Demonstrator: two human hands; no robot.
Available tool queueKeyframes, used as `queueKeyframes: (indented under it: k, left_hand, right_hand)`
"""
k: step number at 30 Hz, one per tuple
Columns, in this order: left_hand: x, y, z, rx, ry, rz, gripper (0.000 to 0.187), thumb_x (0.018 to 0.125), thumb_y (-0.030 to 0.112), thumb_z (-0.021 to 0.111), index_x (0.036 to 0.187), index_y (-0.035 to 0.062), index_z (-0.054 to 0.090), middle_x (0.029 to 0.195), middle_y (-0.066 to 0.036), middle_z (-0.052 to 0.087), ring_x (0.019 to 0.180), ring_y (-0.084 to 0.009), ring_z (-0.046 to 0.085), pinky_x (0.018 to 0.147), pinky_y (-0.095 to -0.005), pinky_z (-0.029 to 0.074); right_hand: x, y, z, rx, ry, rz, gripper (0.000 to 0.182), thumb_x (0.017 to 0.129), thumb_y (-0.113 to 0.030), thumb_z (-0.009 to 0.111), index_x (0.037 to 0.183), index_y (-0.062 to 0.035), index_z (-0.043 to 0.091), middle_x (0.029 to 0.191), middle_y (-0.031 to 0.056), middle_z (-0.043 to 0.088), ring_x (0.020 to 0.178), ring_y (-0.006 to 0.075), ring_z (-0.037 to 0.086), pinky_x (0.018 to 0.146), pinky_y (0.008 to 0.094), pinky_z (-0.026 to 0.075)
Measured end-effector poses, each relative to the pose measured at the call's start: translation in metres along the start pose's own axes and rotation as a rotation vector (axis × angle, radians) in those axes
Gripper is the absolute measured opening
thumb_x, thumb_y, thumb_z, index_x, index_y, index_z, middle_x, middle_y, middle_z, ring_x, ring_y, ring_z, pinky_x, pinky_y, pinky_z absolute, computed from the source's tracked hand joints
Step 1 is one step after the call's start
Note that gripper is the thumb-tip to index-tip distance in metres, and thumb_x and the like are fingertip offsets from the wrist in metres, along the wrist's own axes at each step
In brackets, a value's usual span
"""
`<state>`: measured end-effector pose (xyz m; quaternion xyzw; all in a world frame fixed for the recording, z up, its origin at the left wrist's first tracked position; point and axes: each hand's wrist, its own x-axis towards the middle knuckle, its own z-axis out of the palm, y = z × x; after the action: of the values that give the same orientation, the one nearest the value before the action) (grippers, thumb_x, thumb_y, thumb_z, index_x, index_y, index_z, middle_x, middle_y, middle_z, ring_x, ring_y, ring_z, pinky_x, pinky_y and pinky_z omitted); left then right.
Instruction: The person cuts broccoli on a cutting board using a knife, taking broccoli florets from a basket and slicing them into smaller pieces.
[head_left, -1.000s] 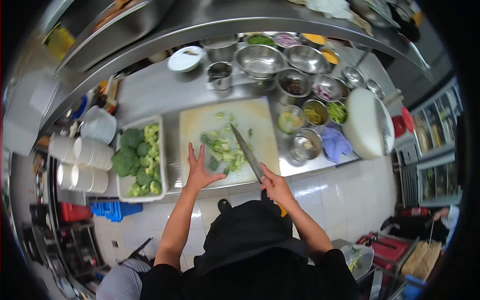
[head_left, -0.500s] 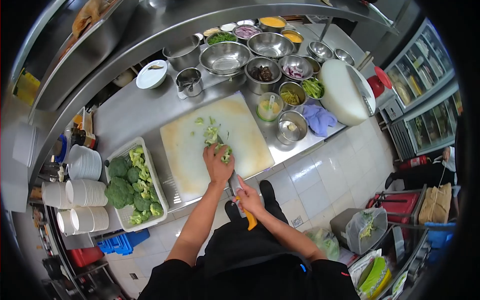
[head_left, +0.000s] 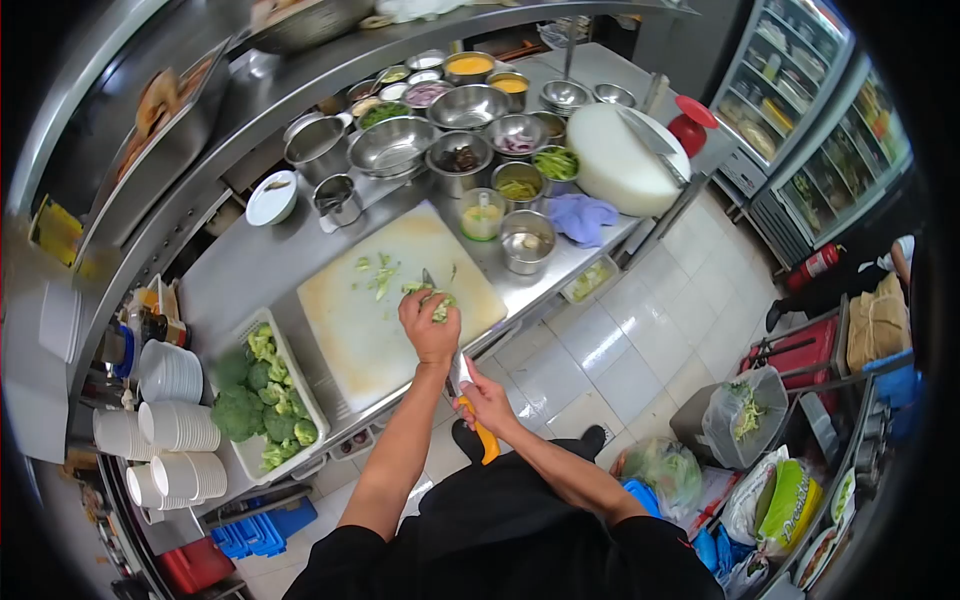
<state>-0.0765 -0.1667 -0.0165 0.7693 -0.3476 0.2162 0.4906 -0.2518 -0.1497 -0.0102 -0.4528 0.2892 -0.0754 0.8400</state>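
First, lower centre: one right hand [head_left: 487, 400], closed round the orange handle of a knife [head_left: 461, 372]. Just above: one left hand [head_left: 432, 328], fingers curled down on a heap of cut broccoli [head_left: 443, 306], hand partly closed; blade runs beneath it, tip showing past the fingers. Heap lies at the right part of the cutting board [head_left: 345, 310], centre of frame; loose bits [head_left: 380, 279] farther up the board. Step in hand, by appearance: gathering cut pieces onto the blade. Move called for: blade kept flat and steady, left fingers clear of its edge, pieces held from slipping.

Left of centre: white basket [head_left: 304, 385] with whole broccoli [head_left: 240, 410]. Beyond the board: small metal bowl [head_left: 527, 243], purple cloth [head_left: 582, 219], white round block [head_left: 615, 165]. Farthest, upper right: glass-door fridge [head_left: 780, 75].
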Motion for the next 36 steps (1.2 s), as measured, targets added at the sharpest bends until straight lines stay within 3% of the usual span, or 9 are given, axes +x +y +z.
queueKeyframes:
  k: [8,16,19,21,23,25,29,31,36]
  left_hand:
    - [-0.078,0.247,0.148,-0.362,-0.340,0.311,0.023,0.070,0.008,0.070,0.092,0.0081,0.073,0.111,-0.011,0.063,0.112,-0.0383,0.054,0.101,-0.0490,0.043]
    - [-0.313,0.602,0.295,-0.961,-0.940,0.503,0.024,0.070,0.012,0.076,0.094,0.0064,0.072,0.115,-0.015,0.061,0.114,-0.0372,0.053,0.102,-0.0463,0.041]
    - [-0.398,0.688,0.337,-0.603,-1.315,0.638,0.082,0.072,0.053,0.083,0.141,0.0197,0.055,0.150,-0.022,0.043,0.134,-0.0406,0.045,0.112,-0.0594,0.027]
    - [-0.415,0.714,0.347,-0.663,-1.339,0.456,0.077,0.076,0.049,0.082,0.139,0.0138,0.056,0.149,-0.022,0.046,0.132,-0.0376,0.048,0.112,-0.0530,0.032]
    - [-0.420,0.702,0.351,-0.901,-1.381,0.202,0.068,0.083,0.043,0.077,0.136,0.0059,0.058,0.137,-0.022,0.057,0.125,-0.0327,0.056,0.106,-0.0435,0.041]
    - [-0.412,0.650,0.351,-0.795,-1.503,0.170,0.051,0.087,0.036,0.074,0.124,0.0025,0.063,0.119,-0.019,0.065,0.111,-0.0276,0.061,0.096,-0.0367,0.047]
    - [-0.399,0.443,0.307,-0.460,-1.724,-0.156,0.026,0.094,0.026,0.065,0.097,0.0013,0.071,0.084,-0.009,0.072,0.080,-0.0150,0.066,0.075,-0.0309,0.052]
    - [-0.384,0.323,0.264,-0.247,-1.724,-0.445,0.026,0.093,0.028,0.064,0.087,0.0047,0.071,0.076,-0.006,0.070,0.074,-0.0119,0.065,0.069,-0.0301,0.052]
    - [-0.248,0.167,0.100,0.066,-1.116,-0.452,0.024,0.087,0.030,0.069,0.094,0.0072,0.072,0.078,-0.010,0.071,0.073,-0.0204,0.067,0.071,-0.0345,0.054]
  right_hand:
    - [-0.134,-0.019,-0.170,0.270,0.419,-0.309,0.059,0.105,-0.016,0.048,0.158,-0.0243,0.024,0.084,0.0082,0.063,0.051,0.0089,0.050,0.044,0.0255,0.045]
    - [-0.363,-0.046,-0.403,0.442,1.195,-0.507,0.061,0.101,-0.011,0.051,0.157,-0.0190,0.028,0.079,0.0071,0.067,0.045,0.0083,0.051,0.040,0.0264,0.045]
    - [-0.434,-0.031,-0.522,0.625,1.334,-0.425,0.067,0.099,-0.011,0.049,0.159,-0.0187,0.019,0.077,0.0122,0.066,0.047,0.0172,0.056,0.039,0.0328,0.047]
    - [-0.460,0.036,-0.623,0.961,1.228,-0.428,0.069,0.098,-0.012,0.049,0.159,-0.0201,0.016,0.076,0.0137,0.065,0.049,0.0182,0.056,0.041,0.0340,0.047]
    - [-0.471,0.110,-0.679,1.163,1.258,-0.378,0.071,0.097,-0.012,0.050,0.159,-0.0221,0.016,0.077,0.0152,0.065,0.049,0.0186,0.054,0.042,0.0341,0.045]
    - [-0.482,0.125,-0.656,1.154,1.393,-0.413,0.075,0.094,-0.012,0.053,0.159,-0.0239,0.017,0.076,0.0144,0.064,0.050,0.0180,0.054,0.043,0.0332,0.044]
    - [-0.456,0.185,-0.600,0.894,1.483,-0.455,0.070,0.090,-0.011,0.058,0.155,-0.0241,0.034,0.075,0.0086,0.062,0.051,0.0184,0.055,0.043,0.0319,0.045]
    - [-0.431,0.149,-0.555,0.859,1.398,-0.360,0.073,0.091,-0.008,0.055,0.157,-0.0252,0.029,0.075,0.0095,0.062,0.049,0.0174,0.054,0.042,0.0314,0.045]
    - [-0.350,0.043,-0.437,0.492,0.929,-0.107,0.078,0.093,-0.002,0.051,0.160,-0.0268,0.018,0.076,0.0111,0.062,0.046,0.0151,0.052,0.038,0.0305,0.045]
